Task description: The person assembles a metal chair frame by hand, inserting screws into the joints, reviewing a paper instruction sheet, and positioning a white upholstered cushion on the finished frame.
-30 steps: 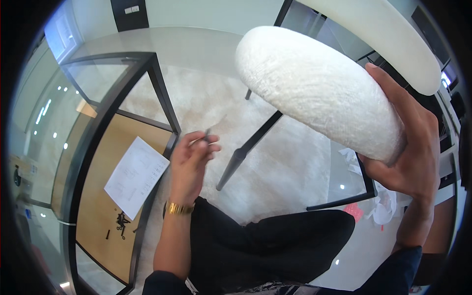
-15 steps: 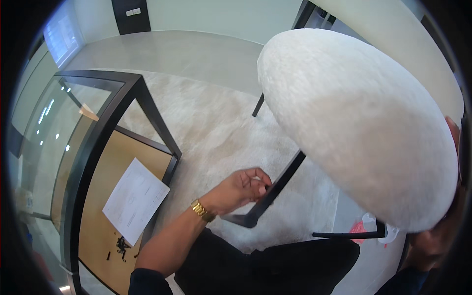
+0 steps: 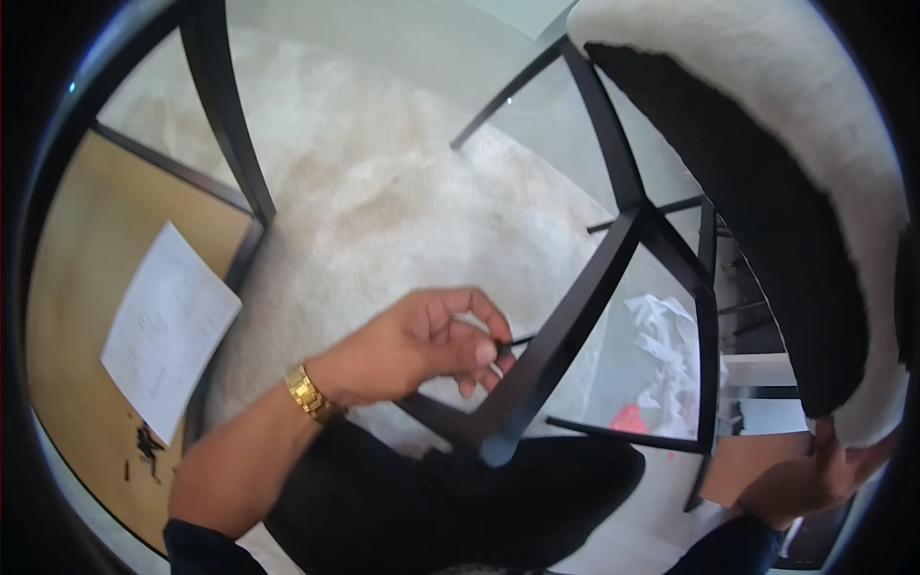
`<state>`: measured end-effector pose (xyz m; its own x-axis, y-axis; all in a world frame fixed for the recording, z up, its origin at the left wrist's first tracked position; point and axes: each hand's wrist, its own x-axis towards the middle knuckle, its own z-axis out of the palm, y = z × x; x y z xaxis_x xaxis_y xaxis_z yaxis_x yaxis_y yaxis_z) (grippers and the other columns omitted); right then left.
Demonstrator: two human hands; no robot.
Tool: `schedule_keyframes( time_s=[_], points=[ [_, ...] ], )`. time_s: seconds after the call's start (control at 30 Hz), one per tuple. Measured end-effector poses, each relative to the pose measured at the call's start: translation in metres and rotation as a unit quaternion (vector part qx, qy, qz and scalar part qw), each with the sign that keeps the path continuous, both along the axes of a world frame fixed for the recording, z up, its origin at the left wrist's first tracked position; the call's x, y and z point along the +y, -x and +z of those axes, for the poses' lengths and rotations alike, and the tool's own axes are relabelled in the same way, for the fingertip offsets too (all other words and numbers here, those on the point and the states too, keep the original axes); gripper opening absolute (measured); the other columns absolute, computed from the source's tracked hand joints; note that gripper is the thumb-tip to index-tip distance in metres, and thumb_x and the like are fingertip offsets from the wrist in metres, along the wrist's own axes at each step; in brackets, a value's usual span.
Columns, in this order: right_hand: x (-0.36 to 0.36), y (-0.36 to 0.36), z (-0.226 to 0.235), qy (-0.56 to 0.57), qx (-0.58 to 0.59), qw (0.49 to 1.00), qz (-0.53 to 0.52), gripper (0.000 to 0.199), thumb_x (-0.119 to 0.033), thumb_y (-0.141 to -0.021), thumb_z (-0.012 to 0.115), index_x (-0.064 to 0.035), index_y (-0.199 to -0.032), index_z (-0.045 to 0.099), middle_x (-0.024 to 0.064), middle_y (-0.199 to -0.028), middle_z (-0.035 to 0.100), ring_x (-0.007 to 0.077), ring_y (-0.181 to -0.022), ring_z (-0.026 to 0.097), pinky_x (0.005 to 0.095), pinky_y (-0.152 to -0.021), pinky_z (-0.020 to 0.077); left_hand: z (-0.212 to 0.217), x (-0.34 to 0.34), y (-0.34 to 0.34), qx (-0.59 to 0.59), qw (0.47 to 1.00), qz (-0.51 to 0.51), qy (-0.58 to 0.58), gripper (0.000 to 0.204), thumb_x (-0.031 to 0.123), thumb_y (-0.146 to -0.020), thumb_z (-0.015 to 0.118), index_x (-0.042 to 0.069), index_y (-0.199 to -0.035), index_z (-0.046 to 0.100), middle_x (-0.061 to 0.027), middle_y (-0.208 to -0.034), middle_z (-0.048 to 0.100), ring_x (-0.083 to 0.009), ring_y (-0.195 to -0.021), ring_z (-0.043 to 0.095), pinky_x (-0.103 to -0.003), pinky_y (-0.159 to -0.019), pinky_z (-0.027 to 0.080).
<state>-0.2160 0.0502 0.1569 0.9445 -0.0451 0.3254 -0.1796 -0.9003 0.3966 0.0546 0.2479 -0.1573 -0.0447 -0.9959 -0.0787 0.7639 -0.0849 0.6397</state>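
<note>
My left hand (image 3: 450, 345), with a gold watch (image 3: 309, 391) at the wrist, pinches a small black bolt (image 3: 519, 340). The bolt's shank points at the dark bar of a black chair frame (image 3: 585, 302); whether its tip sits in a hole I cannot tell. At the right, my right hand (image 3: 839, 465) is closed on the lower edge of a round white fluffy seat cushion (image 3: 767, 53). The cushion stands tilted up on its side, its black underside (image 3: 757, 172) facing the frame.
To the left stands a dark-framed table with a wooden shelf (image 3: 72, 278). On it lie a white printed sheet (image 3: 172, 331) and several loose black bolts (image 3: 146, 446). A pale rug (image 3: 355, 172) covers the floor; crumpled white plastic (image 3: 661, 350) and a cardboard piece (image 3: 757, 465) lie beyond the frame.
The cushion has tipped up and to the right, so its black underside and more of the chair frame show. My left hand stays beside the bar. The view has shifted right and down.
</note>
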Motion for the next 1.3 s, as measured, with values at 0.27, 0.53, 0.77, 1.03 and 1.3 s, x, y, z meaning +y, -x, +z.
schedule_keyframes(
  time_s=[0.27, 0.53, 0.77, 1.03, 1.3],
  points=[
    [-0.006, 0.054, 0.053, -0.006, -0.017, 0.996, -0.090, 0.104, -0.036, -0.071, 0.085, 0.0017, -0.154, 0.034, 0.0230, -0.145, 0.048, 0.0363, -0.131, 0.050, 0.0470, -0.107, 0.0431, -0.005, 0.001, -0.001, -0.050, 0.997, 0.008, 0.064, 0.016, 0.011, -0.101, 0.065, 0.002, -0.113, 0.062, -0.0063, -0.093, 0.073, -0.0070, -0.075, 0.065, -0.023, -0.074, 0.054],
    [0.013, 0.031, 0.033, -0.044, -0.057, 0.994, -0.078, 0.106, -0.040, -0.072, 0.086, 0.0032, -0.154, 0.035, 0.0205, -0.144, 0.049, 0.0321, -0.133, 0.049, 0.0451, -0.110, 0.0380, -0.003, -0.008, 0.003, -0.033, 0.996, 0.014, 0.086, 0.018, 0.013, -0.101, 0.064, 0.001, -0.115, 0.063, -0.0059, -0.091, 0.073, -0.0089, -0.079, 0.066, -0.025, -0.077, 0.054],
    [0.014, 0.032, 0.033, -0.035, -0.060, 0.994, -0.081, 0.107, -0.041, -0.070, 0.086, 0.0028, -0.154, 0.036, 0.0206, -0.142, 0.051, 0.0325, -0.128, 0.053, 0.0441, -0.108, 0.0400, -0.005, -0.006, -0.003, 0.026, 0.999, 0.039, 0.029, 0.018, 0.011, -0.101, 0.064, -0.001, -0.114, 0.062, -0.0098, -0.093, 0.071, -0.0127, -0.080, 0.066, -0.028, -0.078, 0.056],
    [0.014, 0.035, 0.033, 0.033, -0.004, 0.994, -0.100, 0.099, -0.038, -0.072, 0.085, -0.0046, -0.153, 0.039, 0.0213, -0.143, 0.053, 0.0357, -0.127, 0.056, 0.0467, -0.106, 0.0456, -0.009, -0.008, 0.008, 0.026, 0.996, 0.003, 0.083, 0.020, 0.015, -0.101, 0.063, 0.002, -0.117, 0.061, -0.0141, -0.101, 0.074, -0.0189, -0.095, 0.072, -0.029, -0.082, 0.056],
    [0.027, -0.008, 0.006, 0.037, -0.019, 0.998, -0.039, 0.091, -0.035, -0.074, 0.080, -0.0181, -0.154, 0.043, 0.0185, -0.143, 0.057, 0.0371, -0.121, 0.064, 0.0510, -0.107, 0.0492, 0.025, -0.007, 0.003, -0.005, 0.997, 0.023, 0.069, 0.031, 0.013, -0.102, 0.058, -0.001, -0.129, 0.053, -0.0249, -0.123, 0.068, -0.0291, -0.109, 0.071, -0.034, -0.091, 0.059]
  ],
)
